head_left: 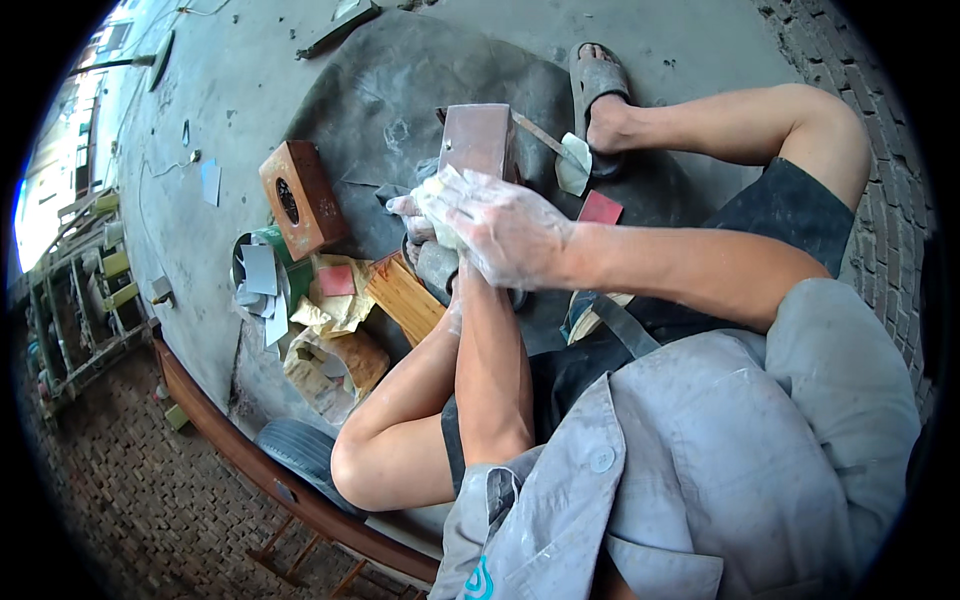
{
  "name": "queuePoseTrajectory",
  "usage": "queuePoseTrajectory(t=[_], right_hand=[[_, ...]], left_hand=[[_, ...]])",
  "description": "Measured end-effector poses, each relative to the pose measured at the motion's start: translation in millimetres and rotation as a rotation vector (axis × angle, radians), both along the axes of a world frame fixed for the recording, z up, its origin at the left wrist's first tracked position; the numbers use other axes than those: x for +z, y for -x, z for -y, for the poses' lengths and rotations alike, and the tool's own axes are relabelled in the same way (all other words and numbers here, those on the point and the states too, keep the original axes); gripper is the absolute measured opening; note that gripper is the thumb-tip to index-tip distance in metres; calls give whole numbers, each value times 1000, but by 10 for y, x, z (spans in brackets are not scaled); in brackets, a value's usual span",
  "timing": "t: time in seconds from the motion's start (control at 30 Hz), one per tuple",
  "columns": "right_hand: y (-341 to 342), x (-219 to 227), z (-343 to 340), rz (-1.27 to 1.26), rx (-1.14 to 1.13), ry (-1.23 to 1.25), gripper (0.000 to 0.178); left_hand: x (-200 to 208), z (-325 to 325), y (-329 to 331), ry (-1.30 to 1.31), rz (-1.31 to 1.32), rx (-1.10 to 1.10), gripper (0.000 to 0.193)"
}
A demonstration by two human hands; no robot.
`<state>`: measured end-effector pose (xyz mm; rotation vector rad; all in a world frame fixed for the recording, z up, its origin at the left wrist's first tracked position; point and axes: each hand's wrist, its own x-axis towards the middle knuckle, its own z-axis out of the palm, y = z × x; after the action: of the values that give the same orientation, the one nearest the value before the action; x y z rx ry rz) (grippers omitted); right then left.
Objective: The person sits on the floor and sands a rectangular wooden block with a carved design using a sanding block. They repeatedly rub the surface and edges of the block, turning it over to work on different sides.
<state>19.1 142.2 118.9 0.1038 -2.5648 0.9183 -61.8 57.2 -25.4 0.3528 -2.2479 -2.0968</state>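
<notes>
Best press evenly w/ R hand [512,228], near side of brown box [476,140]. Can't tell R fingers' grip, nor hidden L hand's.

Your right hand [515,228] out front, coated white, back showing, fingers close together. Right forearm [690,265] stretched in almost level from your right. Left forearm [493,365] extended forward, far end hidden behind right hand.

Passage: over dark mat [375,130], left of dusty box [475,138] | Obstacles: brown box [318,200], left; sandalled foot [602,88], right
</notes>
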Motion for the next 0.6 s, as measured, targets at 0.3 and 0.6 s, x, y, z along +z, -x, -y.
queuePoseTrajectory(t=[0.3,0.6], right_hand=[[208,-146,163,49,11,-55,51],[-117,188,-483,-73,-95,215,47]], left_hand=[[-57,176,27,-63,18,-21,75],[185,288,369,-305,144,115,77]])
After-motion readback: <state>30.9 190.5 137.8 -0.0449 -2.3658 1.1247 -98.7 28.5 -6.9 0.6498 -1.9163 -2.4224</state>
